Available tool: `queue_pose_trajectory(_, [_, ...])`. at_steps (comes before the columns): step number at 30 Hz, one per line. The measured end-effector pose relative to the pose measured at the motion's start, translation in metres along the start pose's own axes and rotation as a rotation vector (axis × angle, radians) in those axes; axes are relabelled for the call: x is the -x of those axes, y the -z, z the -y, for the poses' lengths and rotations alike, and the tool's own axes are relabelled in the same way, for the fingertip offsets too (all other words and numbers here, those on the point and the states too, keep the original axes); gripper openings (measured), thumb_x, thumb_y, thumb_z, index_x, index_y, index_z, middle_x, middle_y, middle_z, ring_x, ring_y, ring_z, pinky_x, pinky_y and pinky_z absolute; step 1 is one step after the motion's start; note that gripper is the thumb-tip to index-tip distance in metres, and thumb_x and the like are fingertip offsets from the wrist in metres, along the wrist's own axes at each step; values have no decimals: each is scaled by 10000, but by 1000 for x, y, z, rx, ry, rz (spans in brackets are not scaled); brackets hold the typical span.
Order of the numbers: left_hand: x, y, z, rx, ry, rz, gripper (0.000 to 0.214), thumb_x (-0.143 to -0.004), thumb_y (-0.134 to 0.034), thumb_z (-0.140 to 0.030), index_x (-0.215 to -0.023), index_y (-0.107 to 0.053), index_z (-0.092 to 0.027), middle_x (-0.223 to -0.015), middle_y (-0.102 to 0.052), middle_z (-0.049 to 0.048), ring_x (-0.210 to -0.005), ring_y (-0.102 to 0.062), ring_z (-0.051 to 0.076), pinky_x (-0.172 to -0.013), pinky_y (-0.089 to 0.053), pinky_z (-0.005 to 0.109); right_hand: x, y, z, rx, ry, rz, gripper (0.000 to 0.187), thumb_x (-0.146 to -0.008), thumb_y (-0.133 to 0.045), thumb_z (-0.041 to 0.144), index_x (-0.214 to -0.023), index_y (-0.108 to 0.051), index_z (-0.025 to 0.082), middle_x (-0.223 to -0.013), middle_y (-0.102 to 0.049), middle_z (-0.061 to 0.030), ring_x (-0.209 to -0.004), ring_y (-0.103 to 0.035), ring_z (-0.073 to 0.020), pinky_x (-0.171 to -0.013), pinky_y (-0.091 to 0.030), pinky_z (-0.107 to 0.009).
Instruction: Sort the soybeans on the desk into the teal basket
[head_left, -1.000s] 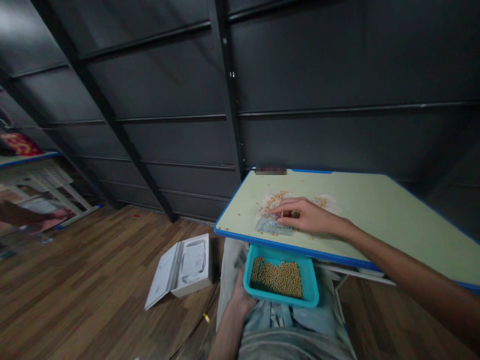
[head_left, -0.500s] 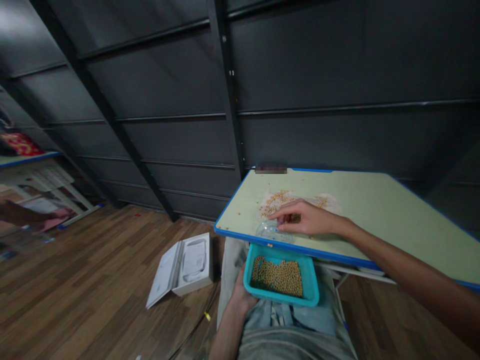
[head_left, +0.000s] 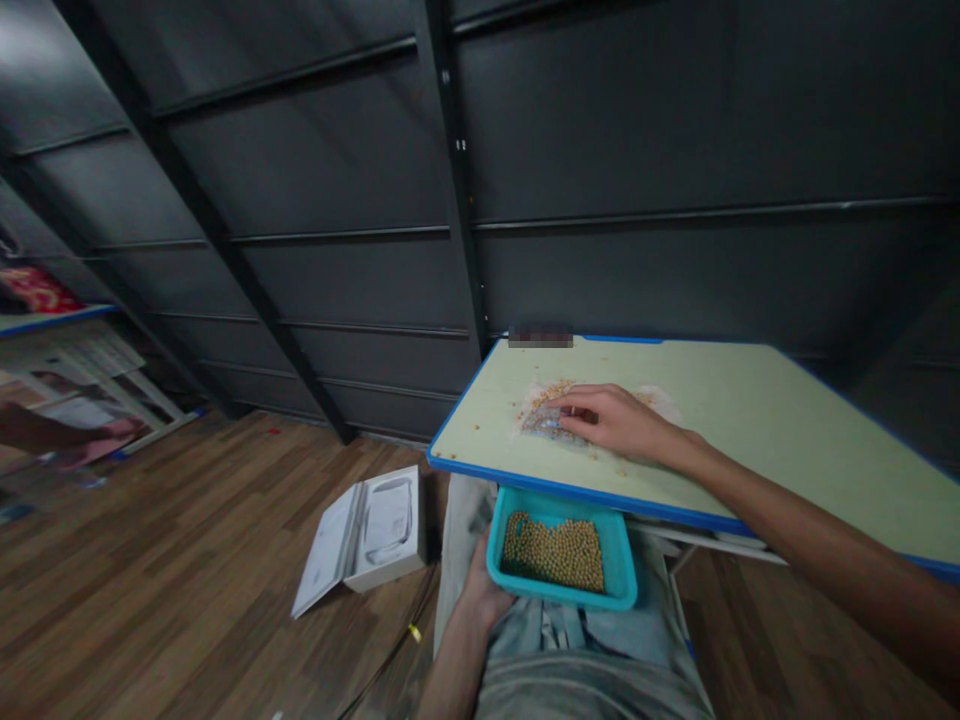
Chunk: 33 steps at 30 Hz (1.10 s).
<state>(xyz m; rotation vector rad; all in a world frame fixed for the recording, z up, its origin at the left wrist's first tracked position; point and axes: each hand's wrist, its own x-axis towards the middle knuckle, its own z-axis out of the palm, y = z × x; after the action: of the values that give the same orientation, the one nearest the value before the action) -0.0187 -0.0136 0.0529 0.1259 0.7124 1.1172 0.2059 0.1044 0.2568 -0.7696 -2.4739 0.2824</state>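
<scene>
My right hand [head_left: 611, 418] is over the table, its fingers bent around a clear, shallow plastic dish [head_left: 551, 423]. The dish is partly hidden and hard to make out against the small, round, golden-tan bead- or bean-like pieces [head_left: 559, 388] strewn there. Against the left side of a turquoise plastic tray [head_left: 630, 570], my left hand [head_left: 484, 585] is closed, some of its fingers hidden beneath. The tray rests at my lap, just below the table's front edge, and holds many more of the golden pieces [head_left: 562, 556].
The pale table [head_left: 750, 420] has a blue edge, with a few stray pieces near its front left corner. An open white box [head_left: 386, 530] lies on the wooden floor beside a dark cable [head_left: 390, 650]. Behind stands a dark panelled wall [head_left: 360, 280]. Another person's arm [head_left: 60, 430] shows at far left.
My right hand has moved the clear dish slightly away from the table's front edge, onto the scattered pieces. My left hand and the tray look unmoved.
</scene>
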Motion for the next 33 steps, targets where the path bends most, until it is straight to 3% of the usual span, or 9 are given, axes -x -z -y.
queue_pose_trajectory(13, [0,0,0,10,5,26,393,-715,-810,-368,-1057,-783,-177,-1041,-843,131,-1226,-700,380,-1095,-536,531,-1,-1,-8,1,-74,-114,329,-998,-627,211,-1293,-748,290,-1236,-777,-80,-1050,-723,-253,-926,-558,-429])
queue_pose_trajectory(17, [0,-1,0,15,-4,13,388,-703,-815,-358,-1042,-783,-172,-1043,-842,135,-1218,-703,377,-1096,-533,521,-1,-2,-10,-3,-69,-90,320,-1007,-619,216,-1289,-747,297,-1258,-773,-64,-1092,-722,-249,-955,-552,-424])
queue_pose_trajectory(23, [-1,-1,1,10,-20,3,321,-696,-811,-345,-966,-789,-173,-1024,-844,134,-1222,-700,378,-1099,-531,518,-1,-3,-4,-83,-47,-62,291,-1012,-627,234,-1266,-762,272,-1203,-788,-77,-986,-729,-217,-900,-557,-384])
queue_pose_trajectory(33, [-2,1,1,1,-14,-6,336,-747,-758,-332,-1040,-780,-169,-1028,-843,126,-1226,-701,354,-1099,-538,494,0,-4,1,-166,-49,-10,296,-985,-659,240,-1261,-765,254,-1178,-790,-70,-877,-708,-187,-817,-554,-337])
